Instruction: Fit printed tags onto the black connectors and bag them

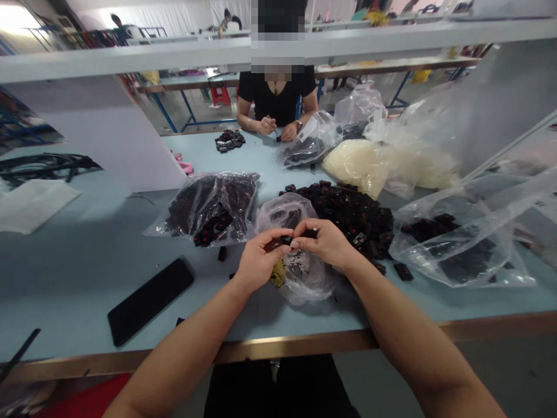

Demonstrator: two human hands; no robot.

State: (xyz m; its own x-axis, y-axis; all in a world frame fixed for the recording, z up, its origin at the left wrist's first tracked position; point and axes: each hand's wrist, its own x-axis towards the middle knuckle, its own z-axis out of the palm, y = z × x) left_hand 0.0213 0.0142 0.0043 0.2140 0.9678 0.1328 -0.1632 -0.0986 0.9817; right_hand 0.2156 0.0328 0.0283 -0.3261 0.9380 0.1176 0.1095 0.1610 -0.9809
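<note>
My left hand [260, 260] and my right hand [327, 241] meet above the table, fingertips pinched together on a small black part [288, 238]. Both are closed around it. Under them lies a clear plastic bag [300, 278] with small parts inside, some of them yellowish. A heap of loose black parts with red marks [348, 212] sits just right of my hands. A larger bag of black parts [213, 206] lies to the left.
A black phone [150, 301] lies on the light blue table [78, 273] at front left. More plastic bags [461, 238] and a bag of white material [361, 165] lie to the right. Opposite, a person in black [278, 98] handles small parts by another pile [229, 140].
</note>
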